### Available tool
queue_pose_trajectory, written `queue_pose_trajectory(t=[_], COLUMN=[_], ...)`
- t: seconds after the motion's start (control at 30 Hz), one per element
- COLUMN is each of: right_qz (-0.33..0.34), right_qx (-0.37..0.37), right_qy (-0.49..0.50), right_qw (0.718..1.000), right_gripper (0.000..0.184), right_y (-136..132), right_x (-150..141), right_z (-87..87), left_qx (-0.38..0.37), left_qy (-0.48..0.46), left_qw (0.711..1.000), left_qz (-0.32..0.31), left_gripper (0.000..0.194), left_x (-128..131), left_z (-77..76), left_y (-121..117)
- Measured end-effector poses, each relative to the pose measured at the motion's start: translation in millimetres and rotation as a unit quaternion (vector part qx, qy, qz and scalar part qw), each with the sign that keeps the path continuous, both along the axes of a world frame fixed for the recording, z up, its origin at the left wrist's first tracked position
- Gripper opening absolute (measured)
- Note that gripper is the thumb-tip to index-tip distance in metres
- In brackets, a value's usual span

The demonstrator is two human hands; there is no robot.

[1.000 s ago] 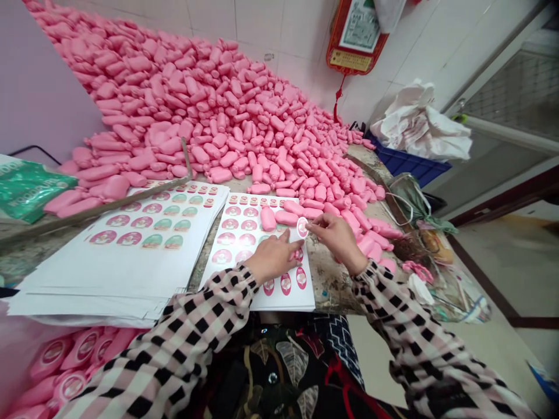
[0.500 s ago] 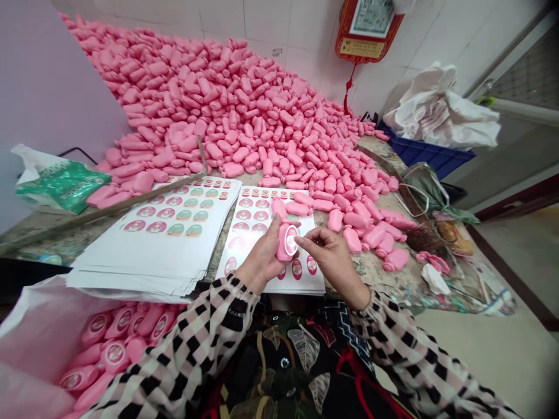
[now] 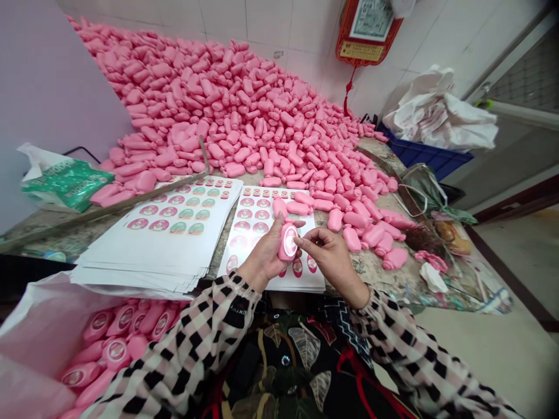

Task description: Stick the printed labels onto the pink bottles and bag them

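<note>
My left hand [image 3: 264,256] is wrapped round a small pink bottle [image 3: 282,251], held tilted above a sheet. An oval sticker [image 3: 289,240], white-rimmed with a pink centre, lies against the bottle's front. Pinched fingers of my right hand [image 3: 332,261] touch the sticker's right edge; whether the whole sticker lies flat cannot be made out. Beneath my hands is the sticker sheet [image 3: 227,253], printed with rows of pink and red labels. Just beyond them, a few plain pink bottles [image 3: 299,208] rest on the sheet's far end.
A huge heap of pink bottles [image 3: 227,105] covers the table's back. Stacked label sheets [image 3: 140,250] lie left under a long thin bar [image 3: 144,195]. Labelled bottles fill a white bag [image 3: 30,337] low at left. A blue crate [image 3: 430,157] stands at the right.
My left hand has lifted from the sheet and now holds a pink bottle. My right hand has brought the oval sticker onto its front. During the last half second the hands barely moved.
</note>
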State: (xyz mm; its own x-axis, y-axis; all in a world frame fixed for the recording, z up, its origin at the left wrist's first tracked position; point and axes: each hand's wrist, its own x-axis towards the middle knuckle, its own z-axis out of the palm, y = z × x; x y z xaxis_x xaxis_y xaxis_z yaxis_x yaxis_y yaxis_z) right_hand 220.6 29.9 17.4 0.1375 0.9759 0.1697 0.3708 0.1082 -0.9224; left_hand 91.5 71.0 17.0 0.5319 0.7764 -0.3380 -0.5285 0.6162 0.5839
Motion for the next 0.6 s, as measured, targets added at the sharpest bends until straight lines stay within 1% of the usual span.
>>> queue_pose_trajectory(t=[0.17, 0.43, 0.53, 0.6], right_qz=[0.0, 0.017, 0.014, 0.016], right_qx=[-0.001, -0.024, -0.022, -0.024], right_qy=[-0.005, 0.024, 0.016, 0.012], right_qw=[1.0, 0.999, 1.0, 1.0], right_gripper=[0.028, 0.026, 0.027, 0.028], right_y=[-0.2, -3.2, -2.6, -2.5], right_x=[0.2, -1.6, -1.8, -1.9], right_z=[-0.9, 0.8, 0.9, -0.1], left_qx=[-0.002, -0.013, 0.0, 0.019], left_qy=[-0.007, -0.025, -0.03, -0.029], left_qw=[1.0, 1.0, 0.999, 0.999], left_qz=[0.005, 0.002, 0.011, 0.003], left_gripper=[0.059, 0.053, 0.054, 0.057], left_x=[1.0, 1.9, 2.0, 2.1], left_z=[-1.1, -2.6, -6.5, -9.8], left_y=[0.0, -0.1, 0.4, 0.5])
